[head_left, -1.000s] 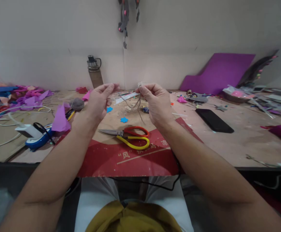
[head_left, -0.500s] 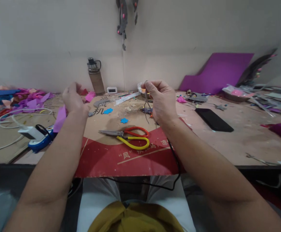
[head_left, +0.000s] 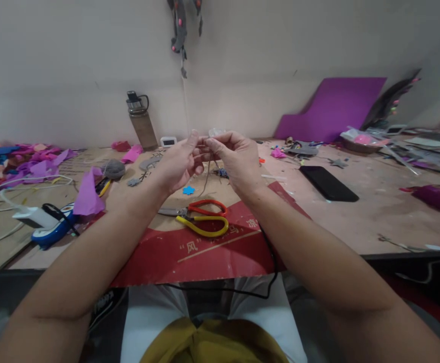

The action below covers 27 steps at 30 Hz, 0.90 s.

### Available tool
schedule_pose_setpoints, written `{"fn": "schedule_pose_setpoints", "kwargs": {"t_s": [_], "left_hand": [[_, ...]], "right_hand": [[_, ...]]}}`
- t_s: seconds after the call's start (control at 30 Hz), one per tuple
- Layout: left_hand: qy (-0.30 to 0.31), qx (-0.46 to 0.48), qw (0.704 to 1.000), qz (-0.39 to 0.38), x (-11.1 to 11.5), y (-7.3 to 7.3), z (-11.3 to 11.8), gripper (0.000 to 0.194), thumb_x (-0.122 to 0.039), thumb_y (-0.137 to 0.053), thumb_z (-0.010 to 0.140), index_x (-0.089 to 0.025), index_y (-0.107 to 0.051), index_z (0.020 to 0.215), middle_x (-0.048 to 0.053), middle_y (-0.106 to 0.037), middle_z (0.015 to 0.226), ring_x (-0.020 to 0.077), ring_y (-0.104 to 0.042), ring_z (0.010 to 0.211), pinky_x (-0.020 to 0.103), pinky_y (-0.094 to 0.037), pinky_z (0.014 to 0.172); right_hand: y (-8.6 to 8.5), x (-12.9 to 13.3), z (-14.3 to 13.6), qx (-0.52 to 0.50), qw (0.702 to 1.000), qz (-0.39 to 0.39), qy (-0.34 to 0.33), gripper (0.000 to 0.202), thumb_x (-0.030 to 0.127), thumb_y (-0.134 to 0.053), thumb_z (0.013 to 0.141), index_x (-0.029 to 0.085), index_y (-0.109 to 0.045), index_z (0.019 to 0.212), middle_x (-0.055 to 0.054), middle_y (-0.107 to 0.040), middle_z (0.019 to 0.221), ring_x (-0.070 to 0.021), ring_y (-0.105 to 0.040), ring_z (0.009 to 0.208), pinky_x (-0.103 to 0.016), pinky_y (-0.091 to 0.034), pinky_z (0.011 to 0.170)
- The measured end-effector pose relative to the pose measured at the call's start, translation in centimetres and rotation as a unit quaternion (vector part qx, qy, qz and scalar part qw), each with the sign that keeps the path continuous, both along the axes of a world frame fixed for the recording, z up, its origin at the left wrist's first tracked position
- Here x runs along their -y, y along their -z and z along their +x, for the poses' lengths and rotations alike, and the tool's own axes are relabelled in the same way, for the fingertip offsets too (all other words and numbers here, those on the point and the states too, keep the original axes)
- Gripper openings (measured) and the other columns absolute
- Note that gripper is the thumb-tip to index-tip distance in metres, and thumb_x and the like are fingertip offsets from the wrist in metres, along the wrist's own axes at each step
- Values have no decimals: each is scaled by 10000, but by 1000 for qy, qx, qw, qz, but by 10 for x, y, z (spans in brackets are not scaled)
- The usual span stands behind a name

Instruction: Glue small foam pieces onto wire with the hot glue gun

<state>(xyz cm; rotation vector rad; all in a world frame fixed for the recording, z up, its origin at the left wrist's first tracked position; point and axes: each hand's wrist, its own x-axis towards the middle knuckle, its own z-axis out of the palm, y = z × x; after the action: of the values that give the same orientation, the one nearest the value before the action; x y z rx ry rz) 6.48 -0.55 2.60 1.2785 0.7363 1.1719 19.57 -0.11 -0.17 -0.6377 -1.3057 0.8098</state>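
Observation:
My right hand point(head_left: 242, 161) pinches a thin grey cord point(head_left: 207, 177) between thumb and forefinger, above the cardboard. Against those fingertips, my left hand point(head_left: 182, 162) closes its thumb and forefinger on the cord's upper end, the other fingers loosely curled. The cord's loose ends hang below the hands; the exact grip point is partly hidden by fingers. Beneath lie scissors point(head_left: 205, 218) with one red and one yellow handle. A blue flower-shaped cutout point(head_left: 188, 190) rests just behind them.
A ball of grey yarn point(head_left: 113, 169) and purple felt point(head_left: 90, 192) lie left, near a blue power strip point(head_left: 49, 233) with a white charger. A bottle point(head_left: 143, 126) stands at the wall. A black phone point(head_left: 329, 184) lies right, before a purple sheet point(head_left: 333, 111).
My left hand has moved right from the left side of the table to meet my right hand at the cord. The grey yarn ball has come into sight. The view has shifted slightly.

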Motion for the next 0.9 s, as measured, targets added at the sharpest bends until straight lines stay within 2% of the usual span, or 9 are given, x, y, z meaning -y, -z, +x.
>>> {"fn": "schedule_pose_setpoints", "kwargs": {"t_s": [0.13, 0.23, 0.37, 0.5, 0.63, 0.8, 0.9], "left_hand": [[9, -2, 999, -36, 1, 9, -1, 495, -616, -500, 866, -146, -649, 908, 94, -694, 727, 170, -685, 697, 210, -405, 456], [14, -6, 999, -53, 3, 12, -5, 499, -626, -505, 853, -146, -641, 848, 78, -676, 702, 135, -644, 608, 212, -420, 462], [26, -5, 998, -49, 4, 12, -8, 455, -584, -556, 848, -141, -623, 772, 42, -634, 658, 76, -564, 516, 186, -407, 453], [37, 5, 999, -28, 3, 15, -10, 330, -454, -675, 820, -137, -613, 747, -4, -591, 621, 28, -479, 456, 152, -371, 439], [54, -8, 998, -5, 3, 17, -13, 261, -314, -757, 771, -130, -592, 688, -22, -575, 590, 8, -437, 427, 129, -323, 411], [45, -43, 998, 6, 5, 15, -14, 257, -282, -753, 775, -129, -588, 651, -6, -600, 581, 15, -466, 421, 128, -303, 383], [16, -16, 1000, 4, 7, 9, -15, 230, -262, -744, 785, -127, -602, 665, -3, -598, 580, 22, -504, 438, 117, -279, 357]], "right_hand": [[2, 1, -3, -8, 999, -28, -16, 346, 506, -720, 739, 190, -606, 821, -10, -680, 789, -97, -602, 608, -241, -513, 542], [3, 2, -4, -6, 999, -37, -20, 308, 467, -725, 745, 194, -597, 809, 12, -648, 725, -80, -551, 549, -230, -482, 510], [4, 1, -5, -5, 999, -36, -13, 222, 376, -715, 758, 186, -601, 778, 27, -626, 686, -81, -564, 591, -245, -504, 617], [4, -1, -5, -39, 999, -28, -17, 171, 304, -725, 730, 180, -612, 765, 35, -626, 709, -82, -587, 681, -254, -501, 749], [4, -1, -6, -66, 996, -54, -36, 160, 279, -724, 714, 182, -608, 767, 41, -614, 709, -81, -576, 693, -249, -485, 757], [2, 1, -5, -41, 996, -75, -32, 248, 354, -742, 717, 193, -579, 810, 29, -612, 759, -90, -576, 722, -238, -468, 713], [2, 2, -8, -15, 992, -102, -69, 359, 484, -713, 753, 213, -565, 935, 9, -646, 854, -98, -595, 767, -233, -461, 693]]}}
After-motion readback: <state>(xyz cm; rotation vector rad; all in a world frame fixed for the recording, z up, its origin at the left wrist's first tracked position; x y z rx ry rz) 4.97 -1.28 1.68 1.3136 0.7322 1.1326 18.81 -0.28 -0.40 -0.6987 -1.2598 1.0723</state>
